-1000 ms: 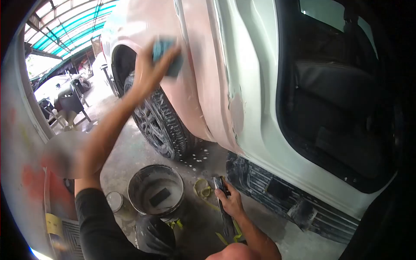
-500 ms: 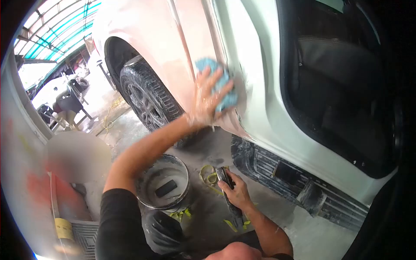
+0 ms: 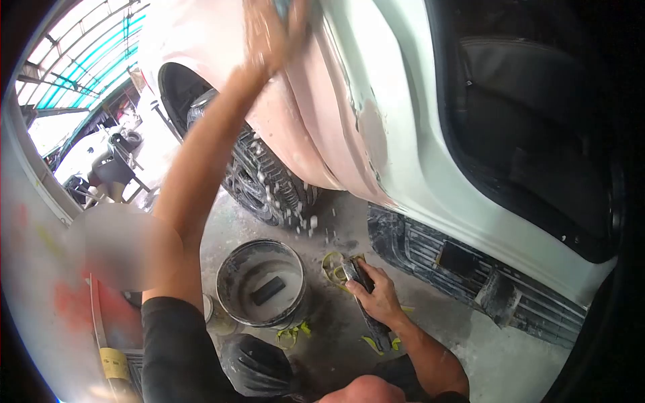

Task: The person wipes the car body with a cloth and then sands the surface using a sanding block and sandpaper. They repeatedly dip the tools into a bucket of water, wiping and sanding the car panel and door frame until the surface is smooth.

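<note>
My left hand (image 3: 272, 37) is raised against the pinkish vehicle panel (image 3: 282, 127) near the top edge, its fingers around a light blue cloth (image 3: 281, 7), of which only a small part shows. White drops fall below it, past the tyre (image 3: 269, 171). Low over the floor, my right hand (image 3: 381, 295) grips a long black sanding block (image 3: 356, 272). Left of that hand stands a round bucket (image 3: 300, 289) of cloudy grey water, with a dark rectangular block (image 3: 267, 291) in it. A grey patch (image 3: 373, 131) marks the pale door-frame edge.
A black ribbed side step (image 3: 430, 248) runs along the vehicle's lower edge. Yellow-green strips (image 3: 329, 265) lie on the floor near the bucket. A jar (image 3: 218, 319) stands beside the bucket. At the left is a paint-smeared pale surface (image 3: 40, 269).
My left hand has moved up and left along the panel with the blue cloth, uncovering the grey patch. Drops now fall by the tyre. My right hand still holds the sanding block.
</note>
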`<state>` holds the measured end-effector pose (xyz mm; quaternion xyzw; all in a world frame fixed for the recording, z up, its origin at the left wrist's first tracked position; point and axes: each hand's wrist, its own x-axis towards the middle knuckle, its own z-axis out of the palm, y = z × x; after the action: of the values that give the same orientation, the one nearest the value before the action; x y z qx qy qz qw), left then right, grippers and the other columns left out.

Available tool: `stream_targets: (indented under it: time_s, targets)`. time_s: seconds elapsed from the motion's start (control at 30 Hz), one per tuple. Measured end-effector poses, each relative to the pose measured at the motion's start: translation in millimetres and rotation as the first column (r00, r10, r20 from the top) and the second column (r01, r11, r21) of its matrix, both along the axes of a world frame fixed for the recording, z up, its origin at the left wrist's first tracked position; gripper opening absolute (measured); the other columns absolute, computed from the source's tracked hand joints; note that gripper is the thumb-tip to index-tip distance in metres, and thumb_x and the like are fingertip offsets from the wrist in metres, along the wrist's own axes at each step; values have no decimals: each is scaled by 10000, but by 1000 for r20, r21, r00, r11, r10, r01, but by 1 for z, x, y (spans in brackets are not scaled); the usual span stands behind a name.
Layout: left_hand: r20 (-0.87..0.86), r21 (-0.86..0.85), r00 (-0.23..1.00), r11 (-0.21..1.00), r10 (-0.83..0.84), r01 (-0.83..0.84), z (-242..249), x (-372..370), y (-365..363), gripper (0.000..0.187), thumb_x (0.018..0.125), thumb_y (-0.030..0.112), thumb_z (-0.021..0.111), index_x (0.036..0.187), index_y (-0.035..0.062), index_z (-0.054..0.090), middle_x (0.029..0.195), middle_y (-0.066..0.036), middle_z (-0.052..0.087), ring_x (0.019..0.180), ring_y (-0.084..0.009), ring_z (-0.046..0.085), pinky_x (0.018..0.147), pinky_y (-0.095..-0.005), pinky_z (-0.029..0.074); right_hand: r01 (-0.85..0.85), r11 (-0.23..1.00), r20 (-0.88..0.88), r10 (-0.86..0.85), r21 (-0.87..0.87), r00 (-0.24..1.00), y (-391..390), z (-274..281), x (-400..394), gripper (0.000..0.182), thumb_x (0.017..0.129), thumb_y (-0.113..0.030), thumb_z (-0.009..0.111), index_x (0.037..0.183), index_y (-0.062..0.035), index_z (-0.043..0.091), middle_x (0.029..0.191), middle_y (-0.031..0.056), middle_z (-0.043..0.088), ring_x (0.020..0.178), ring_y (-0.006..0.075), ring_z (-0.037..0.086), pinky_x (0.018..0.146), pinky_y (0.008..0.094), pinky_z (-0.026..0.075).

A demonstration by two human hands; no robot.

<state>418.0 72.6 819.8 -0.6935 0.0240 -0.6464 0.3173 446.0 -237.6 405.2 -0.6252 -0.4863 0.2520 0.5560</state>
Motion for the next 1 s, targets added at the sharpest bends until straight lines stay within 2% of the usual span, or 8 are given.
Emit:
stream_targets:
  time_s: [0.07, 0.17, 0.23, 0.27, 0.33, 0.53, 0.7, 1.0]
  targets:
    - [187, -480, 935, 802, -301, 354, 46, 14, -33, 593, 1041, 375, 533, 1431, -69, 485, 1379, -311, 574, 1320, -455, 517, 1151, -497, 374, -23, 1000, 2, 23, -15, 1000, 10, -7, 0, 712, 892, -389, 780, 1410, 53, 571, 1284, 291, 618, 1202, 401, 613, 1033, 449, 465]
    - [220, -367, 888, 809, -404, 459, 48, 24, -36, 566, 1032, 367, 564, 1389, -70, 519, 1341, -300, 599, 1276, -428, 561, 1109, -473, 420, -42, 999, 10, 42, -33, 999, 15, -11, 1, 720, 893, -396, 778, 1416, 51, 566, 1319, 303, 603, 1221, 413, 604, 1044, 461, 461]
    - [215, -227, 957, 944, -192, 241, 4, 28, -16, 569, 1033, 383, 565, 1375, -71, 529, 1311, -299, 617, 1272, -415, 566, 1120, -479, 411, -63, 997, -17, 63, -52, 998, 17, -10, -5, 720, 894, -399, 776, 1418, 47, 566, 1333, 306, 599, 1237, 417, 596, 1052, 466, 458]
    - [156, -639, 975, 736, -158, 222, -40, 16, -66, 571, 1033, 370, 564, 1393, -70, 511, 1373, -303, 572, 1289, -420, 545, 1121, -477, 402, -73, 995, -29, 72, -62, 997, 16, -5, -4, 718, 894, -400, 775, 1417, 46, 567, 1335, 305, 600, 1246, 417, 592, 1056, 467, 456]
    - [182, -566, 970, 789, -163, 239, -127, 22, -68, 799, 972, 280, 646, 1540, -129, 262, 1541, -441, 288, 1457, -562, 288, 1207, -595, 239, -81, 995, -36, 79, -59, 996, 14, -4, -2, 713, 896, -402, 772, 1415, 43, 570, 1336, 300, 603, 1261, 414, 584, 1064, 468, 452]
    - [256, -619, 964, 754, -68, 217, -251, 34, -112, 763, 932, 56, 664, 1558, -117, 263, 1476, -359, 408, 1420, -494, 362, 1188, -520, 276, -40, 998, -41, 38, -45, 998, 6, -4, 4, 699, 896, -410, 759, 1396, 45, 583, 1326, 292, 611, 1276, 412, 573, 1072, 457, 451]
    - [584, -649, 765, 410, -272, 641, -334, 65, -101, 711, 1010, 94, 594, 1599, -50, 223, 1593, -228, 330, 1457, -328, 350, 1204, -417, 254, 51, 992, -12, -53, -114, 999, 3, -14, 18, 688, 883, -425, 753, 1375, 32, 601, 1294, 293, 629, 1214, 424, 605, 1044, 457, 467]
    - [399, -893, 893, 133, -209, 430, -355, 24, -127, 626, 1054, 154, 521, 1597, -32, 271, 1475, -179, 492, 1348, -243, 475, 1141, -364, 366, 18, 989, -13, -20, -148, 1000, -16, -36, 46, 695, 885, -475, 752, 1392, -23, 605, 1173, 330, 635, 1125, 470, 626, 975, 483, 497]
